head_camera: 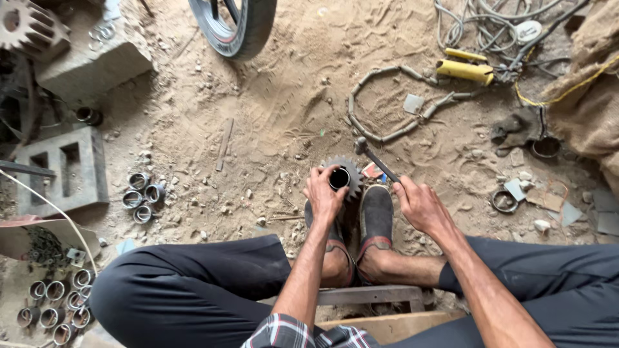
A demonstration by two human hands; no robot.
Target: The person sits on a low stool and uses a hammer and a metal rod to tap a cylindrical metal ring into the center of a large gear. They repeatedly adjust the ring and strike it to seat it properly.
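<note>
A dark toothed gear [351, 173] with a round centre hole stands on the sandy ground just in front of my two shoes [377, 212]. My left hand [324, 192] grips the gear's near left edge, fingers curled over the top by the hole. My right hand [419, 205] is shut on the handle of a small hammer [374, 158], whose head sits just above the gear's upper right teeth. I sit on a low wooden stool [371, 295] with both knees spread.
Several short metal sleeves [140, 195] lie at the left, more at the lower left [55, 303]. A hollow concrete block [61, 169], a large gear [26, 26], a tyre [235, 26], a loop of hose [387, 103], a yellow tool [465, 67] and cables surround me.
</note>
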